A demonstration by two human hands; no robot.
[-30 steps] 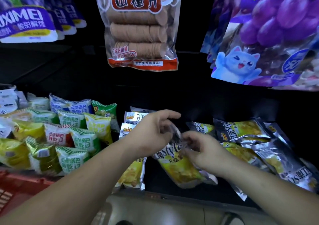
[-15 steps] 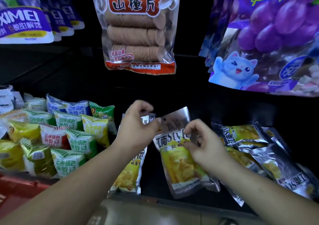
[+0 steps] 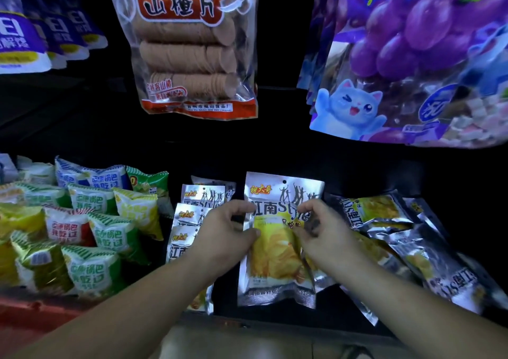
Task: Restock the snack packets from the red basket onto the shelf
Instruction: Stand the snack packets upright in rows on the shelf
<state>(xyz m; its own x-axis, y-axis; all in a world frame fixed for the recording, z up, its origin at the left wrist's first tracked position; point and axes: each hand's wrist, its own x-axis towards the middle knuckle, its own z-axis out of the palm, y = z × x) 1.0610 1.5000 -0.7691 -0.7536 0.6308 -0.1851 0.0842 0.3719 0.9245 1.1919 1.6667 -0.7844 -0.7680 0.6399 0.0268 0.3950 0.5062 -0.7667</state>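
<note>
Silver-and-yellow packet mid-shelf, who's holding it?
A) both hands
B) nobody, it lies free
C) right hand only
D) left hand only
A: the left hand grips the left edge of the packet, and the right hand pinches its right side.

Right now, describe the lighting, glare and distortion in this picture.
Head view: shelf back nearly black; foil sheen brightens the silver packet gripped by the left hand and right hand; wide-angle stretch warps the purple grape bag at the edge.
</note>
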